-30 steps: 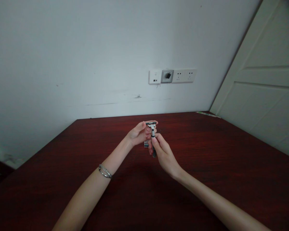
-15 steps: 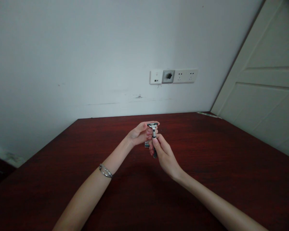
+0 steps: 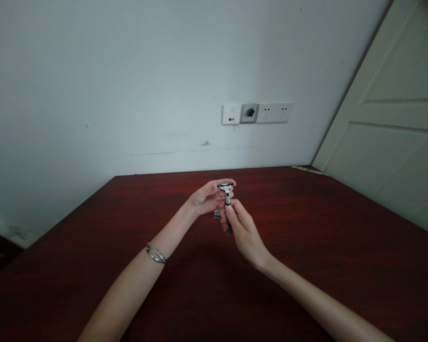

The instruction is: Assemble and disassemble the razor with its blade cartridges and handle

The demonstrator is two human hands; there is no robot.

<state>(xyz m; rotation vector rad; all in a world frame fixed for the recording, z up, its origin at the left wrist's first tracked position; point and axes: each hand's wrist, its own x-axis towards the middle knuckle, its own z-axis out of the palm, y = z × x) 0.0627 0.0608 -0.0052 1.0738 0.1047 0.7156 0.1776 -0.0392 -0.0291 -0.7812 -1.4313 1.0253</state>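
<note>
A razor [image 3: 228,195] with a silver neck and dark handle is held upright, its wide head at the top. My right hand [image 3: 245,228] is closed around the handle, thumb pressed along its front. At the razor's head, the fingers and thumb of my left hand [image 3: 207,196] close on the left end and back of the head. Part of those fingers is hidden behind the razor. Just below my left hand, a small clear-and-dark case [image 3: 217,214] lies on the table, partly covered by fingers.
The dark red wooden table [image 3: 128,228] runs back to a white wall [image 3: 157,85] with a row of sockets [image 3: 267,113]. A pale panelled door [image 3: 388,133] rises on the right. A thin pale strip [image 3: 309,170] lies at the back right corner.
Almost nothing differs. The razor's head and my left fingers have shifted very slightly to the left; both hands keep their hold.
</note>
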